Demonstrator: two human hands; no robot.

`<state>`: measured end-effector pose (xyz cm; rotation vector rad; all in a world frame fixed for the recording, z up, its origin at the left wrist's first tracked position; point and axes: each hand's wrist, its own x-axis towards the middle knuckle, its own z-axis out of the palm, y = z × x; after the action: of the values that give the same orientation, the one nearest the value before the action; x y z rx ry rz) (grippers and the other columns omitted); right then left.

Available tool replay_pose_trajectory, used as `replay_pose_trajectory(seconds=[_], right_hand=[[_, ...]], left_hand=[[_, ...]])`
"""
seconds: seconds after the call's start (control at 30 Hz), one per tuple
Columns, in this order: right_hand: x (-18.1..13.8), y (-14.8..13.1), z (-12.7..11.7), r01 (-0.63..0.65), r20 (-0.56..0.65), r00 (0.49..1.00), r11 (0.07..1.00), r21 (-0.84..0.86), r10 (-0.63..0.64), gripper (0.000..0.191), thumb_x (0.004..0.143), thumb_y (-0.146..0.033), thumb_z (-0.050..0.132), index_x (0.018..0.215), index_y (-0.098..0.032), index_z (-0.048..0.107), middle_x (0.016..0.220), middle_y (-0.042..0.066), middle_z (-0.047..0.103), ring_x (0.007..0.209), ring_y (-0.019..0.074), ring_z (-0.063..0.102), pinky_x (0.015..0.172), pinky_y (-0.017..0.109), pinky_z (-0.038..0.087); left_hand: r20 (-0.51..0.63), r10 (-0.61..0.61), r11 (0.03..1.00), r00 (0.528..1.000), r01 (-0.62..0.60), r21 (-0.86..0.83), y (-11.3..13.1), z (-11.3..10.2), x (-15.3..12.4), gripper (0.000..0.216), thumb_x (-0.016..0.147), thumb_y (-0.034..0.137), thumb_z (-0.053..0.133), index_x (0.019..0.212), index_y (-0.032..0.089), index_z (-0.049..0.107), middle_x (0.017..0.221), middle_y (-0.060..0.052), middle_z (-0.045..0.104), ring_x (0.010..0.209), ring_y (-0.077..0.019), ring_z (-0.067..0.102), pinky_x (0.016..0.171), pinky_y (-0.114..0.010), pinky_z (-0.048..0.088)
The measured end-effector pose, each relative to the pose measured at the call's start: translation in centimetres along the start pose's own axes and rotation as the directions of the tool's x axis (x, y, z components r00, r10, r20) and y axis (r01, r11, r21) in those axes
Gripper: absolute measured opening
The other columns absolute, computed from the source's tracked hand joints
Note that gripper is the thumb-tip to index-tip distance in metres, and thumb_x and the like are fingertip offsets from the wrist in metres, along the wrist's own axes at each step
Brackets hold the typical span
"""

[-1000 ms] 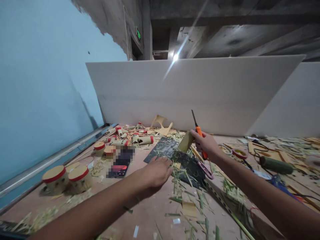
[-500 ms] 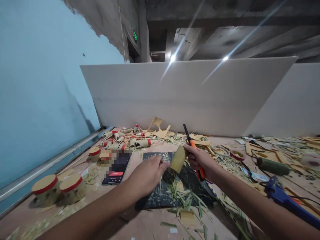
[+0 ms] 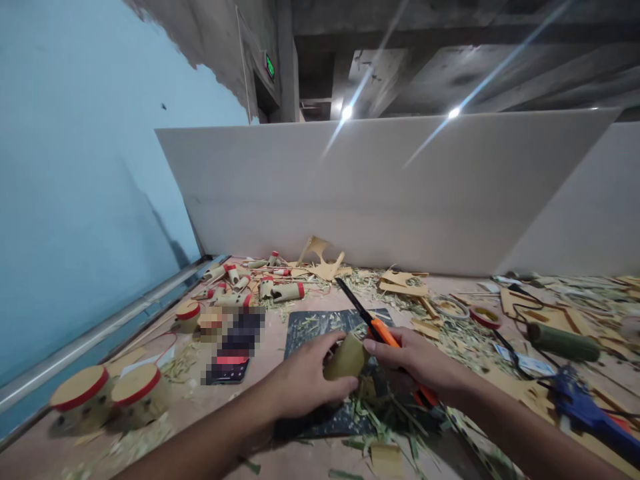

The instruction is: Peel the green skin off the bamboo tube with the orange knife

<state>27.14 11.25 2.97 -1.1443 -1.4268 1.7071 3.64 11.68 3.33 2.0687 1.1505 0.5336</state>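
Note:
My left hand [image 3: 305, 380] is closed around a short yellow-green bamboo tube [image 3: 346, 358], holding it over a dark cutting mat [image 3: 310, 327]. My right hand [image 3: 417, 363] grips an orange-handled knife [image 3: 380, 331] whose black blade points up and to the left, past the tube. The thumb of that hand rests against the tube's end. Green bamboo shavings [image 3: 385, 413] lie on the mat under both hands.
A phone [image 3: 233, 350] lies left of the mat. Two round bamboo pieces with red bands [image 3: 105, 397] sit at the near left, several small red-tipped tubes [image 3: 260, 283] further back. A green bamboo length [image 3: 563, 341], tape rolls [image 3: 483, 315] and a blue glue gun [image 3: 583, 407] are on the right. White boards [image 3: 400, 193] wall the bench.
Both hands have come together lower over the mat. My left hand went from lying flat on the mat to gripping the tube. The knife has tilted down to the left.

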Motion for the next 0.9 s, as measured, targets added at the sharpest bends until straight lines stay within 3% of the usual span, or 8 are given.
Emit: replay_pose_trajectory(seconds=[0.1,0.2,0.4,0.5,0.63,0.73,0.83,0.9], right_hand=[[0.0,0.3,-0.6,0.012,0.043,0.999,0.997,-0.078,-0.008,0.055,0.08,-0.066,0.08,0.073,-0.023,0.047,0.048,-0.012,0.038,0.039,0.0053,0.029,0.04,0.021,0.024],[0.0,0.5,-0.9,0.036,0.03,0.999,0.993,-0.108,-0.033,0.049,0.083,-0.065,0.078,0.082,-0.022,0.054,0.051,-0.012,0.038,0.041,0.0056,0.03,0.04,0.021,0.025],[-0.5,0.6,-1.2,0.091,0.002,0.996,0.981,-0.171,-0.092,0.051,0.084,-0.065,0.077,0.102,-0.02,0.064,0.062,-0.01,0.04,0.047,0.006,0.032,0.042,0.02,0.026],[-0.8,0.6,-1.2,0.085,0.07,0.995,0.977,-0.195,-0.073,0.053,0.083,-0.069,0.074,0.099,-0.02,0.062,0.06,-0.01,0.038,0.047,0.0064,0.03,0.042,0.02,0.026],[-1.2,0.4,-1.0,0.138,0.161,0.983,0.92,-0.367,-0.083,0.051,0.083,-0.07,0.073,0.089,-0.02,0.066,0.067,-0.006,0.045,0.054,0.0084,0.035,0.047,0.022,0.027],[-1.1,0.2,-1.0,0.161,0.089,0.987,0.897,-0.413,-0.137,0.049,0.084,-0.067,0.074,0.083,-0.019,0.066,0.067,-0.004,0.046,0.057,0.0097,0.036,0.049,0.023,0.029],[-1.0,0.1,-1.4,0.117,-0.094,0.986,0.969,-0.216,-0.14,0.05,0.081,-0.069,0.075,0.082,-0.021,0.06,0.056,-0.009,0.036,0.047,0.0078,0.026,0.044,0.023,0.024],[-1.0,0.1,-1.6,0.129,-0.15,0.978,0.987,-0.099,-0.143,0.046,0.083,-0.065,0.075,0.093,-0.021,0.063,0.053,-0.012,0.031,0.044,0.0073,0.022,0.042,0.022,0.021]], left_hand=[[-0.002,0.069,0.99,0.998,-0.068,0.123,-0.2,-0.1,0.0,0.073,0.082,0.041,0.074,0.148,0.018,0.053,0.149,-0.017,0.058,0.135,-0.0345,0.056,0.116,-0.049,0.042],[-0.02,0.161,0.97,0.987,-0.154,0.187,-0.1,0.0,0.1,0.065,0.085,0.036,0.072,0.145,0.016,0.054,0.137,-0.015,0.063,0.126,-0.031,0.06,0.111,-0.046,0.046],[-0.028,0.213,0.947,0.977,-0.199,0.254,0.1,-0.3,-0.2,0.063,0.086,0.029,0.072,0.145,0.019,0.053,0.129,-0.013,0.063,0.12,-0.0297,0.06,0.107,-0.047,0.049],[-0.012,0.23,0.942,0.973,-0.219,0.256,-0.2,-0.4,-0.3,0.063,0.087,0.03,0.071,0.147,0.022,0.053,0.131,-0.012,0.062,0.122,-0.0303,0.059,0.109,-0.047,0.047],[0.033,0.256,0.937,0.966,-0.256,0.238,-0.7,-0.4,-0.2,0.053,0.088,0.029,0.07,0.14,0.026,0.059,0.128,-0.01,0.064,0.121,-0.0312,0.059,0.107,-0.046,0.048],[0.043,0.286,0.933,0.957,-0.289,0.214,-0.7,-0.4,-0.2,0.052,0.087,0.026,0.071,0.139,0.028,0.06,0.132,-0.009,0.063,0.124,-0.0309,0.057,0.11,-0.046,0.045],[0.012,0.299,0.931,0.954,-0.294,0.217,-0.6,-0.5,-0.2,0.059,0.088,0.022,0.07,0.145,0.029,0.054,0.137,-0.009,0.061,0.128,-0.0302,0.054,0.115,-0.048,0.04],[-0.025,0.306,0.931,0.952,-0.293,0.216,-0.6,-0.6,-0.1,0.058,0.088,0.017,0.066,0.144,0.027,0.053,0.138,-0.009,0.06,0.128,-0.0291,0.052,0.115,-0.047,0.039]])
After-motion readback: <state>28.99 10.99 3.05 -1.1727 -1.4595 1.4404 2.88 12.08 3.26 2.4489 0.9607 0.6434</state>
